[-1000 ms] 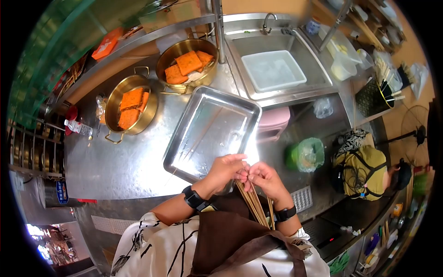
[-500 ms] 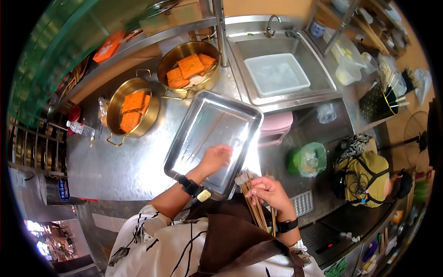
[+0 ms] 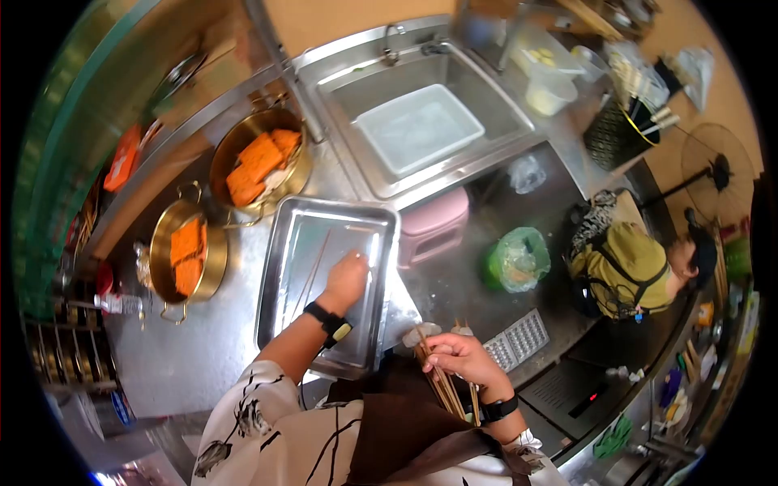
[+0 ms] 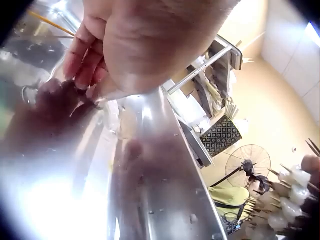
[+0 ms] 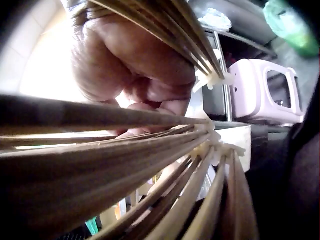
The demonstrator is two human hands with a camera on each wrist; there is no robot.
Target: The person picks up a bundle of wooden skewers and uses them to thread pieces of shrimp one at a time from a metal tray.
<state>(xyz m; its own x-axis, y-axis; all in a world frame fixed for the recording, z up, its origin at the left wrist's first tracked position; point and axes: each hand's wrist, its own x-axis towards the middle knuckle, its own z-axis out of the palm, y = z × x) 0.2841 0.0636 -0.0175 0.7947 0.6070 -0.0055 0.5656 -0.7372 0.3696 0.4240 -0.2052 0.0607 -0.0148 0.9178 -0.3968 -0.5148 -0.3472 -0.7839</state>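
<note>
My left hand [image 3: 347, 279] is down in the metal tray [image 3: 271, 308], near its right side. In the left wrist view its bent fingers [image 4: 85, 75] come right to the shiny tray bottom, which mirrors them; I cannot tell whether they pinch something small. Thin wooden skewers [image 3: 318, 263] lie along the tray's left half. Close to my apron, the right hand [image 3: 466, 360] grips a bundle of bamboo skewers [image 3: 444, 389]. Translucent white food pieces [image 4: 292, 205] are threaded near the tips of the bundle. Some skewers [image 5: 185, 30] stand apart from the rest across that hand's palm.
Two brass pots [image 3: 212, 271] [image 3: 301, 166] with orange-brown slabs stand left of the tray. Behind it is a sink [image 3: 502, 121] holding a white tub [image 3: 421, 130]. A pink stool [image 3: 438, 231] and a green-lined bin [image 3: 517, 259] are at the right. Another person [image 3: 628, 263] is farther right.
My left hand has left the skewer tips beside the right hand and gone forward into the tray. The right hand keeps its grip on the bundle. The head view has turned.
</note>
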